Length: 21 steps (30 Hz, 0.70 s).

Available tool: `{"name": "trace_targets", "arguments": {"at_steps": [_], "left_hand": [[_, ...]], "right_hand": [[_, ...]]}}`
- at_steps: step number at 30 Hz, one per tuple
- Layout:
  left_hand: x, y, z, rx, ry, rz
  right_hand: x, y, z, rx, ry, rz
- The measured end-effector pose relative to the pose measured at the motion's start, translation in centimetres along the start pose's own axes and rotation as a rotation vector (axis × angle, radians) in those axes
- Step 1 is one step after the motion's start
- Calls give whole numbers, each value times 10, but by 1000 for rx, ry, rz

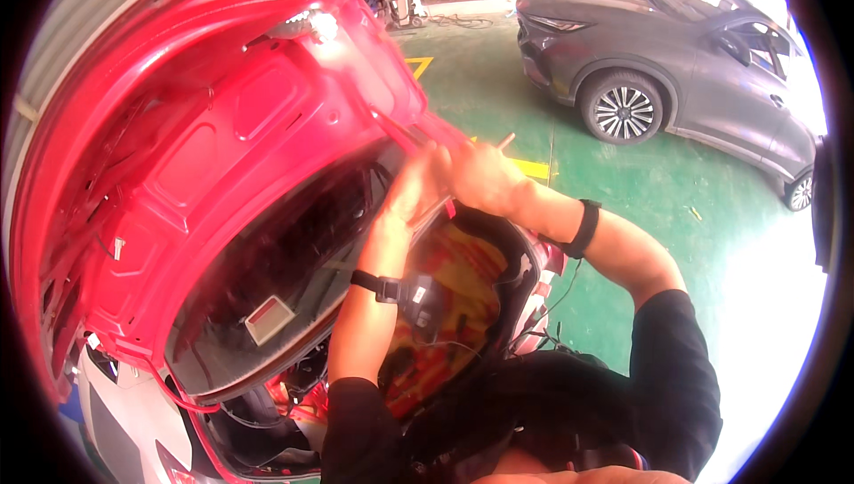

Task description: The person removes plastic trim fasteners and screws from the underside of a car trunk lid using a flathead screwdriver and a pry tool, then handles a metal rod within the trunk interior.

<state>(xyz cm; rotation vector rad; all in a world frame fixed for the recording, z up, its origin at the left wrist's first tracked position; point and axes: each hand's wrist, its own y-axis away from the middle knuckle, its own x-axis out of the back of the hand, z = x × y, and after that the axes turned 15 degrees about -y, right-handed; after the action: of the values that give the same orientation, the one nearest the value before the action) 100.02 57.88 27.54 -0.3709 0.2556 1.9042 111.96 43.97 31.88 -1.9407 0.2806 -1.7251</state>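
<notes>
My two hands are raised close together in front of the open red trunk lid (187, 128), beside its lower right edge. My right hand (485, 177) is closed, and the tip of a thin rod (507, 141) sticks out above its knuckles; the rest of the rod is hidden. My left hand (420, 183) is closed next to it, near a slim red bar of the car. Blur and the fingers hide what it grips. Below both hands lies the open trunk, with a red and yellow patterned cloth (471, 284) inside.
The rear window (285, 253) slants under the lid, with a pale-framed rectangle (269, 319) on it. A grey car (676, 57) stands at the far right on the green floor (614, 244). Cables (543, 324) hang by the trunk's right edge. A pale car (133, 413) shows lower left.
</notes>
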Motion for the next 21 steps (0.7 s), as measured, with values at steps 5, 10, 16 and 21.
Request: {"name": "trace_targets", "arguments": {"at_steps": [5, 10, 16, 21], "left_hand": [[-25, -1, 19, -4, -141, -11], [-30, -10, 17, 119, -65, 71], [34, -25, -8, 96, -294, 159], [8, -19, 22, 89, -233, 11]], "right_hand": [[18, 15, 2, -7, -193, 360], [26, 80, -18, -819, -990, 471], [-17, 36, -20, -821, -1078, 381], [-29, 26, -11, -525, -894, 565]]}}
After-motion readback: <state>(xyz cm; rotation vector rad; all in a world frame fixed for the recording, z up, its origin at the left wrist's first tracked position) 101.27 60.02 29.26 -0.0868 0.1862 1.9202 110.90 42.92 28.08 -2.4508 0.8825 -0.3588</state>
